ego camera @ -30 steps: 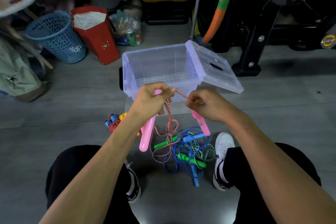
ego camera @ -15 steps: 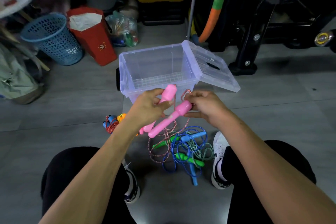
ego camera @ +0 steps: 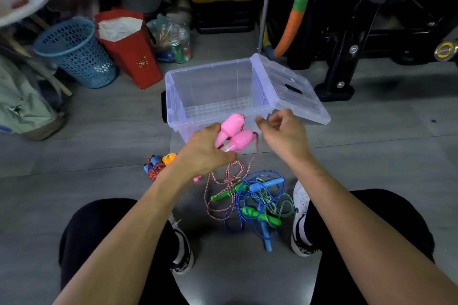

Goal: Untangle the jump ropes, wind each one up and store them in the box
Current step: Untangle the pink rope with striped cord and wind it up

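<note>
My left hand [ego camera: 207,150] grips both pink handles [ego camera: 235,135] of one jump rope side by side, just in front of the clear plastic box [ego camera: 173,104]. Its red-and-white cord [ego camera: 224,181] hangs down in loops onto the floor. My right hand [ego camera: 285,135] hovers beside the handles with fingers loosely curled and nothing in it. Below lies a tangle of a blue rope with blue handles [ego camera: 266,184] and a green rope with green handles [ego camera: 260,215]. Another wound rope with blue and orange handles [ego camera: 158,163] lies left of my wrist.
The box's lid [ego camera: 295,91] leans open on its right. A blue basket [ego camera: 76,53], a red bag [ego camera: 128,49] and clutter stand behind at left; black gym equipment [ego camera: 359,32] at right. My knees and white shoes [ego camera: 301,205] flank the rope pile.
My right hand passed the second pink handle to my left hand and let go. Both handles now sit together in my left hand, and the cord hangs lower.
</note>
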`<state>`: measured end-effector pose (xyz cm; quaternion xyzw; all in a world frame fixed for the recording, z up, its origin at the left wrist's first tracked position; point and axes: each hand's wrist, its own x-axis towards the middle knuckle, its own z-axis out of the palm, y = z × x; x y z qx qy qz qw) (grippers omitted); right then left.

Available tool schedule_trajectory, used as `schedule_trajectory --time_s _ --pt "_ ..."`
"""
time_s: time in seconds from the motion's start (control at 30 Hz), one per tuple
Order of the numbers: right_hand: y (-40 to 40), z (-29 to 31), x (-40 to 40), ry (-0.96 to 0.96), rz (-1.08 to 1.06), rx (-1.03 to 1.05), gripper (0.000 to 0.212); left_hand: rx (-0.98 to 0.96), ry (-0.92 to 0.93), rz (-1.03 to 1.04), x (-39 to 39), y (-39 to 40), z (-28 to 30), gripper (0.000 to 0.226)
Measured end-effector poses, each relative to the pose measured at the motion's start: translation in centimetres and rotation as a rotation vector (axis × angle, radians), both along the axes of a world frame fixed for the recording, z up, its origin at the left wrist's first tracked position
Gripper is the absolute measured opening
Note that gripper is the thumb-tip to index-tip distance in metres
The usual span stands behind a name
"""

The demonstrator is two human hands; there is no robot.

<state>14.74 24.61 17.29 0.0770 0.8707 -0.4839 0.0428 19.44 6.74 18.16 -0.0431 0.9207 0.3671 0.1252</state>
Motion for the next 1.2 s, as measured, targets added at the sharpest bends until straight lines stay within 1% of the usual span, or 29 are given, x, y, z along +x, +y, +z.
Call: schedule_trajectory --time_s 0.07,0.13,0.17,0.27,0.4,0.43,0.47,0.53,0.57,0.63,0.67,0.73,0.8,0.83,0.9,0.97,1.0,1.07,1.1,1.17,1.2 --pt "-0.1 0.7 0.3 0.021 0.184 -0.046 0.031 0.027 -0.046 -0.047 0.2 -0.4 0.2 0.032" --pt "-0.4 1.2 1.0 -0.025 0.369 -0.036 0.037 0.044 -0.090 -0.092 0.5 -0.2 0.3 0.029" --pt "-0.6 1.2 1.3 -0.038 0.427 -0.033 0.041 0.054 -0.100 -0.108 0.6 -0.1 0.4 0.028" --pt "-1.2 0.9 1.7 -0.043 0.455 -0.059 0.046 0.054 -0.094 -0.118 0.7 0.2 0.6 0.028" --pt "-1.7 0.8 1.7 0.024 0.409 0.012 0.044 -0.007 -0.061 -0.067 0.8 0.2 0.5 0.034" --pt "-1.7 1.0 1.7 0.028 0.380 0.010 0.042 -0.065 -0.040 -0.055 0.9 0.2 0.5 0.035" --pt "-1.7 1.0 1.6 0.018 0.346 -0.003 0.041 -0.189 0.001 -0.051 1.0 0.2 0.4 0.034" --pt "-1.6 0.7 1.4 -0.043 0.292 -0.069 0.038 -0.509 0.140 -0.047 1.3 0.5 0.4 0.028" --pt "-1.6 0.6 1.4 -0.086 0.279 -0.112 0.040 -0.591 0.208 -0.036 1.4 0.7 0.5 0.024" --pt "-1.7 0.4 1.4 -0.166 0.254 -0.203 0.043 -0.673 0.272 -0.043 1.5 1.0 0.7 0.023" --pt "-1.7 0.3 1.3 -0.176 0.231 -0.236 0.041 -0.693 0.292 -0.060 1.4 1.1 0.7 0.024" --pt "-1.6 0.8 1.4 -0.131 0.169 -0.258 0.033 -0.705 0.338 -0.101 1.5 1.5 0.8 0.027" --pt "-1.4 1.1 1.2 -0.042 0.133 -0.205 0.032 -0.674 0.403 -0.114 1.6 1.7 0.6 0.027" --pt "-1.2 1.1 1.1 -0.005 0.128 -0.179 0.032 -0.612 0.412 -0.102 1.6 1.6 0.5 0.027" --pt "-1.1 1.2 0.9 0.042 0.102 -0.169 0.031 -0.428 0.347 -0.024 1.4 1.1 0.5 0.030" --pt "-1.2 1.2 0.8 0.063 0.053 -0.194 0.027 -0.244 0.237 0.062 1.0 0.3 0.7 0.040" --pt "-1.2 1.2 0.9 0.067 0.040 -0.210 0.026 -0.135 0.216 0.089 0.9 0.2 0.8 0.042" --pt "-1.4 1.2 1.1 0.076 0.030 -0.253 0.025 0.086 0.244 0.149 1.0 0.3 1.0 0.040" --pt "-1.4 1.3 1.2 0.076 0.023 -0.264 0.025 0.128 0.290 0.195 1.0 0.5 1.1 0.043" --pt "-1.4 1.5 1.5 0.067 0.020 -0.246 0.029 0.099 0.391 0.294 1.0 0.9 1.0 0.054" --pt "-1.4 1.6 1.5 0.047 0.029 -0.223 0.032 0.092 0.410 0.342 0.9 1.0 0.9 0.059"
